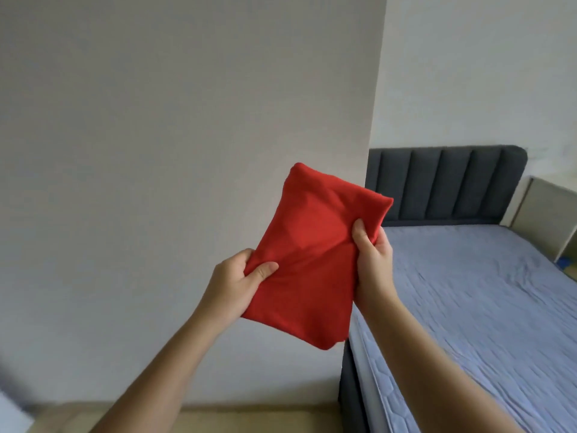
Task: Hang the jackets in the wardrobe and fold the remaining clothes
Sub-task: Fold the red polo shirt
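Left hand (239,281) pinching the folded red garment (315,257) at its left edge, right hand (373,260) gripping its right edge, garment hanging in air beside the bed (487,307)

Soft, even daylight; wall (156,120) greyer above left hand (232,282); bed (484,307) smeared, edges bowed, below right hand (373,264); overall mild blur.
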Tool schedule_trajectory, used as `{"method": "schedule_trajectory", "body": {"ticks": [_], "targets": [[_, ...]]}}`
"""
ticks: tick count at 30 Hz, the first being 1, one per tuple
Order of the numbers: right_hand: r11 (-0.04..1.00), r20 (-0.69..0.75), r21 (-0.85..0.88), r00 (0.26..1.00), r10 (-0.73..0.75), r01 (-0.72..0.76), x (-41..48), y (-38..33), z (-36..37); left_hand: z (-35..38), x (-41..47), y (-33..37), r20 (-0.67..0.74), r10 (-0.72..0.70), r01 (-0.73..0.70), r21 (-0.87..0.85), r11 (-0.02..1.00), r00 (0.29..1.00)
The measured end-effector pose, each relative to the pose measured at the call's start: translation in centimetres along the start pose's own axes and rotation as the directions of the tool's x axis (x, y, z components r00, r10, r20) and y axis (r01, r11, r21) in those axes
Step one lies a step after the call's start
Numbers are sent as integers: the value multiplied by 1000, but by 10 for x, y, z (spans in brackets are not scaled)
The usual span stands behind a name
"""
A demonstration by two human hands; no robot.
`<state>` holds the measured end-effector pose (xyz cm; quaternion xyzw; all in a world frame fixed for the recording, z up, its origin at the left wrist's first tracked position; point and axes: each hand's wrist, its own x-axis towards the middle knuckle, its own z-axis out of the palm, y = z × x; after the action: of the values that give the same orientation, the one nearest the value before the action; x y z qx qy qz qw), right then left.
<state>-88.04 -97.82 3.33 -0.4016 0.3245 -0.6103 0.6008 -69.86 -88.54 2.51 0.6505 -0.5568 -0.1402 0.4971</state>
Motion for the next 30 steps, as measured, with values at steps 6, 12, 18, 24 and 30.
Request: {"method": "schedule_trajectory", "body": {"ticks": [6, 12, 18, 24, 30], "targets": [[990, 354, 37, 929, 113, -135, -96, 51, 96, -145, -72, -33, 105, -156, 170, -140, 975, 982], [967, 687, -45, 695, 212, -251, -239, 119, 229, -294, -175, -42, -343, -304, 229, -243, 943, 888], [889, 945, -249, 106, 310, -383, -377, 157, 369, -470, -296, -51, -725, -239, 184, -156, 970, 646], [902, 937, -350, -118, 330, -253, -494, 190, 482, -615, -405, -59, -725, -384, 304, -248, 920, 572], [925, 886, -367, -339, 315, -99, -560, 216, 614, -750, -472, -56, -528, -589, 582, -203, 787, 612]]}}
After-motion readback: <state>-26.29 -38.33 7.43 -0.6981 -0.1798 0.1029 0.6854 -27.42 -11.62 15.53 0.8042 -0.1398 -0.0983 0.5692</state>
